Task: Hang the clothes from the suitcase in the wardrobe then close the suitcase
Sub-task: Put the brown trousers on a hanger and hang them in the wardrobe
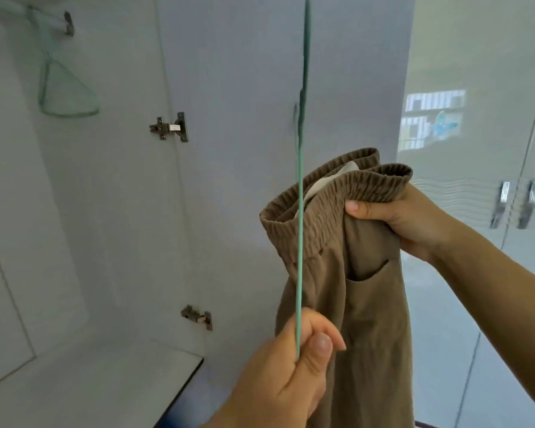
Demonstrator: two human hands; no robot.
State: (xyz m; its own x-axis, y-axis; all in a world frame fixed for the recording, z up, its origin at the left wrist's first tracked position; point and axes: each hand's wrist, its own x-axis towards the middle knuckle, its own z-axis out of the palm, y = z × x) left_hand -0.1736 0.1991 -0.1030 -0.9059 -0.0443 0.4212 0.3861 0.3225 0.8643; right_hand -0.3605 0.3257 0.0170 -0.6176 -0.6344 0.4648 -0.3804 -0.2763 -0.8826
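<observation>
The left hand, coming up from the 6 o'clock edge, is pinching the lower end of a green hanger between thumb and curled fingers. The hanger is showing edge-on as a thin strip running almost straight up toward 12 o'clock, and it is crossing in front of the waistband of the brown trousers. The right hand, reaching in from 4 o'clock, is gripping those trousers just below the elastic waistband, thumb on the near side, fingers wrapped behind the cloth. The trousers are hanging down from that grip toward 6 o'clock, a pocket opening showing below the hand and a pale label inside the waist. At 10 o'clock the open wardrobe is holding a pale hanger on its rail. Its door is standing open behind the trousers, with two metal hinges along the inner edge. At 3 o'clock, closed glossy doors with metal handles are standing.
</observation>
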